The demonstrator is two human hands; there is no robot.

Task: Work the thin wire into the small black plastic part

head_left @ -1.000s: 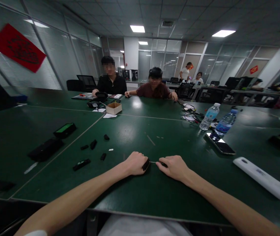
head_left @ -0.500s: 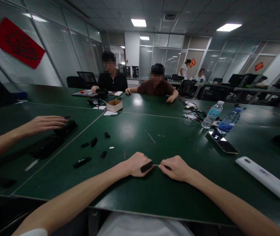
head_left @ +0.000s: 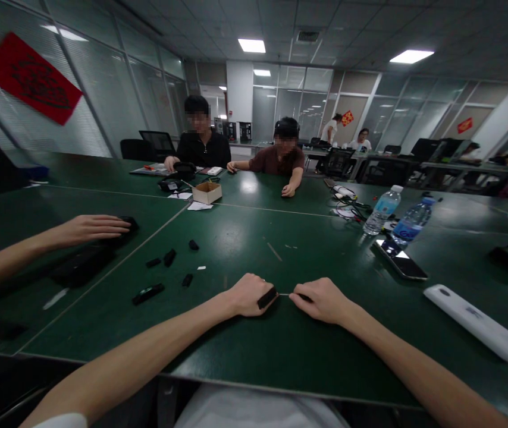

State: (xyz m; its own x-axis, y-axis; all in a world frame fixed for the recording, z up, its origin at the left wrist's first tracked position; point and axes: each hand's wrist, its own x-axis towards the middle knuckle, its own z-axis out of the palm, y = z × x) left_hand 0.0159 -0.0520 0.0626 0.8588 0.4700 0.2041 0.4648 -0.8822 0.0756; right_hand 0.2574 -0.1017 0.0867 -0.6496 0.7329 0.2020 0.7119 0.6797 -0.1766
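"What's the left hand (head_left: pixel 251 295) got?"

"A small black block (head_left: pixel 267 298). The hand is curled in around it, with most of the fingers out of sight underneath. The block looks plain, dark and straight-sided, longer than wide, and it slants so that its right end points toward the far edge of the table (head_left: pixel 227 356)."

"And the right hand (head_left: pixel 323 300)?"

"Closed too, thumb and fingers pinching a thin tool (head_left: pixel 284 294). A dark handle shows in the grip, and a pale, narrow shaft crosses the gap to the block's right end. I can't tell whether the tip goes in; it's too small."

"Where does that put the block on the table?"

"Toward the middle of the near edge, with a strip of green top between the hands and that edge. A broad stretch of it runs on beyond the knuckles toward the far edge."

"How much room at the sides?"

"To the left there's a fair gap, then a loose cluster of small black pieces (head_left: pixel 169 257) and a longer black piece (head_left: pixel 148 293). Farther toward the left edge, another person's hand (head_left: pixel 96 229) rests on a dark box (head_left: pixel 132 223). To the right, a white case (head_left: pixel 477 324) lies slantwise near the near edge, with a phone (head_left: pixel 400 260) behind it."
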